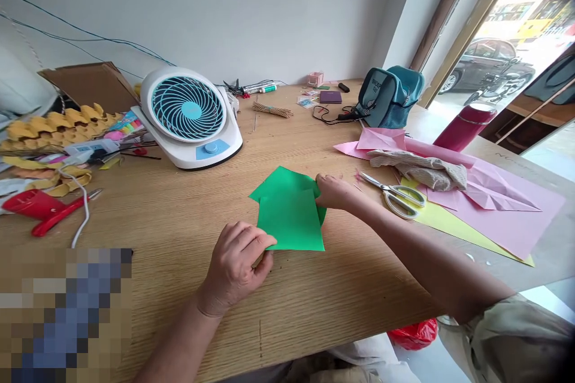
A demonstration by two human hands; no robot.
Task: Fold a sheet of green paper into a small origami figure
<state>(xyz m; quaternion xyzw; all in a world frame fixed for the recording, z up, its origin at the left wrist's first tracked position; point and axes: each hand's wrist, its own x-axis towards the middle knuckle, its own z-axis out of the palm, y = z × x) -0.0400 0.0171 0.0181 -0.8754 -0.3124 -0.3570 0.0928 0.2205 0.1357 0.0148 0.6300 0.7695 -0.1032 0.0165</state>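
Observation:
Between my hands is a folded sheet of green paper (pixel 290 215), held just over the wooden table, its far end coming to a point. My left hand (pixel 238 260) pinches the near left corner, thumb below and forefinger on top. At the right edge, my right hand (pixel 332 191) is closed on the paper; its fingertips are partly hidden behind it. A curled green flap shows beneath that right edge. To the right of my right hand lie open scissors (pixel 399 198) with pale handles.
Pink paper (pixel 507 191), yellow paper (pixel 471 230) and a grey cloth (pixel 422 169) lie at right, near a magenta bottle (pixel 465 125) and a teal bag (pixel 390 96). A white fan (pixel 188 116) stands at back left. A red glue gun (pixel 49 209) lies far left.

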